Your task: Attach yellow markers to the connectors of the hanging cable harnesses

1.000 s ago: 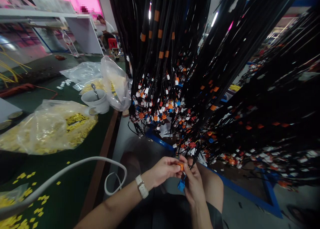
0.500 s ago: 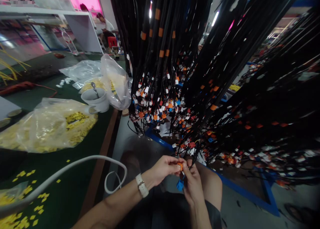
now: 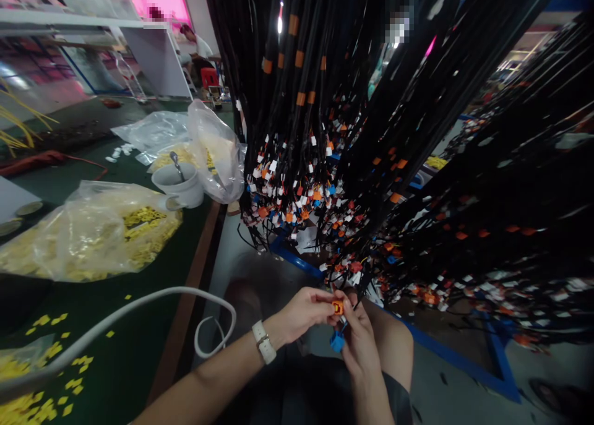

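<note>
My left hand (image 3: 304,313), with a white watch on its wrist, pinches a small orange connector (image 3: 338,307) at the end of a hanging black wire. My right hand (image 3: 359,341) meets it from the right, fingers closed on the same connector. A blue connector (image 3: 336,341) dangles just below, between the two hands. Both hands sit low in the middle of the view, under a dense curtain of black wire harnesses (image 3: 325,103) tipped with orange, white and blue connectors.
A green table (image 3: 139,326) lies at left with a clear bag of yellow parts (image 3: 88,233), a white cup with a spoon (image 3: 179,187), more plastic bags (image 3: 218,153), loose yellow bits and a white hose (image 3: 139,307). A blue frame (image 3: 464,363) runs along the floor. A person sits far back (image 3: 195,47).
The hands stay in the same spot, working the orange connector; it now shows more plainly between the fingertips. The blue connector hangs slightly lower.
</note>
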Demonstrator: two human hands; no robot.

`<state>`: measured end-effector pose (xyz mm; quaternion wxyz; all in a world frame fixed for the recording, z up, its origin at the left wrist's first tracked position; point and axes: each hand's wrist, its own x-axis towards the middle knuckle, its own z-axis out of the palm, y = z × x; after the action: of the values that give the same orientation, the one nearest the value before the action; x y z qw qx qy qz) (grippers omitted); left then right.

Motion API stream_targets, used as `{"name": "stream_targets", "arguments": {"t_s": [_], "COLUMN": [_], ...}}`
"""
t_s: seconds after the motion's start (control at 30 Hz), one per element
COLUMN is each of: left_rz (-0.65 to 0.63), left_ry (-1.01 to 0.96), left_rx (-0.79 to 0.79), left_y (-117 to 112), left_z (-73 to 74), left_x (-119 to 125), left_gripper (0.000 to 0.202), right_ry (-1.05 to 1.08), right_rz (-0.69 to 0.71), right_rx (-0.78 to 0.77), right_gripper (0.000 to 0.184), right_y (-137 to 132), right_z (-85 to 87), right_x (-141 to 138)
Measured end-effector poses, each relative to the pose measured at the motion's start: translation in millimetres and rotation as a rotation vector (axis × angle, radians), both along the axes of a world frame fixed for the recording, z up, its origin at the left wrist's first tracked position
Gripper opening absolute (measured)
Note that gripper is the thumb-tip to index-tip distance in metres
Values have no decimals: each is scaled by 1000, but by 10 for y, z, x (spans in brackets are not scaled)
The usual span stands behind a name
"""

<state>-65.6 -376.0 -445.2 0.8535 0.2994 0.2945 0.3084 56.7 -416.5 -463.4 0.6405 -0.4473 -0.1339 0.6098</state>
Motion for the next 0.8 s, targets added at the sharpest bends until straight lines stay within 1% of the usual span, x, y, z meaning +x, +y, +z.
{"name": "stream_targets", "arguments": {"t_s": [0.23,0.4,0.53,0.8], "left_rz": [19,20,28,125], "left_ry": [-2,-22,-13,92], "left_rx": [-5,-24,-29,-27], "left_y": [5,5,0,-23], "left_z": [-2,-9,-13,6], "left_x": [6,1,10,61], "left_gripper": [35,36,37,33], "right_ry": [2,-5,-6,-31], "right_rz": [-5,-5,-6,24], "right_rx": [-14,6,10,76], "right_gripper": [27,28,29,34], "right_y": [11,19,9,-2], "right_z": [-8,13,-7,-6], "right_x": [-19,-22,-28,-36]}}
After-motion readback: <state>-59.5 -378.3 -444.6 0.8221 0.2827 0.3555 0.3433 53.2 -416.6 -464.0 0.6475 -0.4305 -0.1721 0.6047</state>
